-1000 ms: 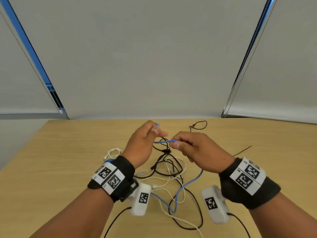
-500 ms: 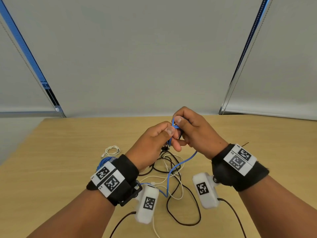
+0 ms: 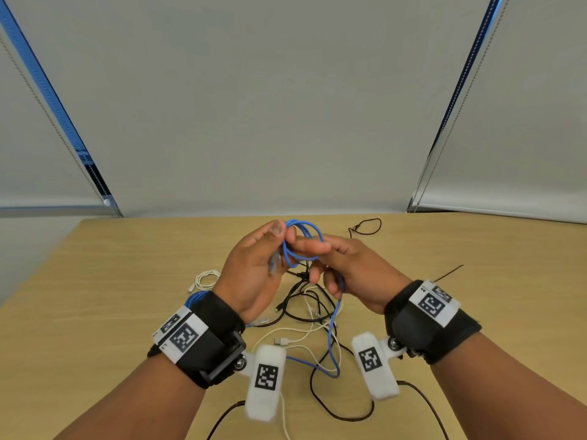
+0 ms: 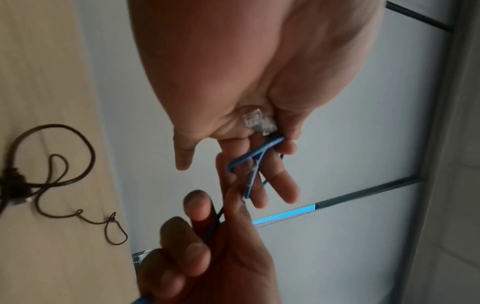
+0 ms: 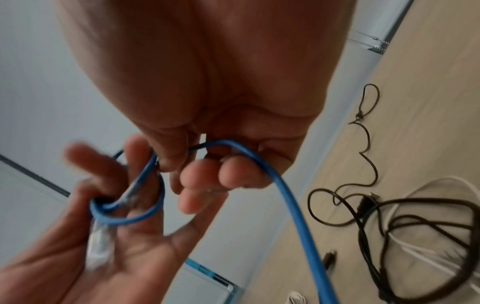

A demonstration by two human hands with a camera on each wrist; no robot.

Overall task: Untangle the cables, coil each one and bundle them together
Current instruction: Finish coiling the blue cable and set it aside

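A blue cable (image 3: 301, 238) is wound in small loops round the fingers of my left hand (image 3: 273, 246), which is raised above the table with the palm turned toward me. Its clear plug (image 4: 259, 122) lies against that palm. My right hand (image 3: 320, 265) is close on the right, its fingers curled round the same blue cable (image 5: 259, 160), which trails down from it to the table (image 3: 333, 344). Below both hands lies a tangle of black and white cables (image 3: 313, 312).
A small white coiled cable (image 3: 206, 277) lies left of the tangle, and a blue coil (image 3: 196, 298) shows beside my left wrist. A thin black cord (image 3: 368, 225) lies near the wooden table's far edge (image 3: 158, 219). Window blinds stand behind.
The blue cable has gone from one straight stretch between the hands to loops round my left fingers. My left palm has turned toward me and the right hand has slid along the cable.
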